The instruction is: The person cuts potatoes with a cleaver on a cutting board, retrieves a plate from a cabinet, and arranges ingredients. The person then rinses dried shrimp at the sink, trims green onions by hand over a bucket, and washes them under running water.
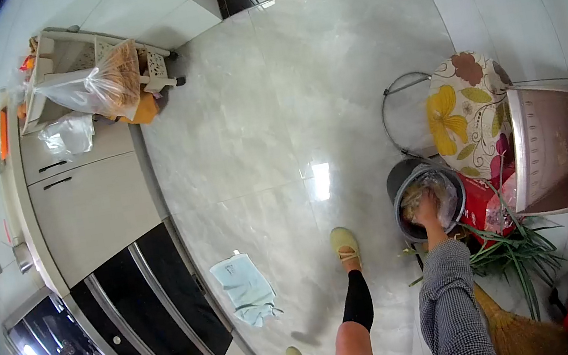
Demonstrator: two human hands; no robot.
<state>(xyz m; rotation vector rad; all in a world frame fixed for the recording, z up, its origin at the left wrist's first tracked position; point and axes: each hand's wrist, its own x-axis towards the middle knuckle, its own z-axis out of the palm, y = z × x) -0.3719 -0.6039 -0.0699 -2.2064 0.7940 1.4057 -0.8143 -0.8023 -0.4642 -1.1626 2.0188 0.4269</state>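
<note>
My right hand point(427, 211) reaches down into a round grey bin point(399, 213) at the right of the floor. Its fingers are sunk among pale yellowish contents point(414, 200) and are too hidden to read. A clear plastic bag point(447, 190) lines the bin and lies beside the hand. The grey checked sleeve point(452, 299) is pushed up on that forearm. My left hand is out of view.
A flower-patterned round cover point(470, 111), a pinkish container point(551, 150), a red bag point(476, 203), green leafy stalks point(515, 252) and a broom point(519, 326) stand right. A light blue cloth point(244, 284) lies left; a wheeled rack point(68, 55) stands back left.
</note>
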